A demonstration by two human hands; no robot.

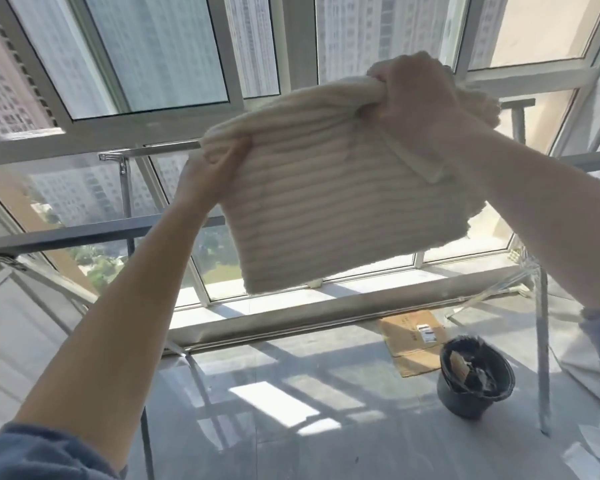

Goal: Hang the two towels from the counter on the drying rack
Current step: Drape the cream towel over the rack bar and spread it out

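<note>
Left hand (211, 174) pinching, right hand (417, 95) seemingly fisted

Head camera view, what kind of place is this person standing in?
Probably an enclosed high-rise balcony or sunroom used for laundry. Large windows look out on apartment towers, a metal drying rack rail crosses at hand height, and both hands are spreading a cream ribbed towel there.

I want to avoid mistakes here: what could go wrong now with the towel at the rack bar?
The right hand bunches the towel; left so, it may hang crumpled and dry badly. If it slips off the bar, it may fall near the black bucket on the floor.
</note>
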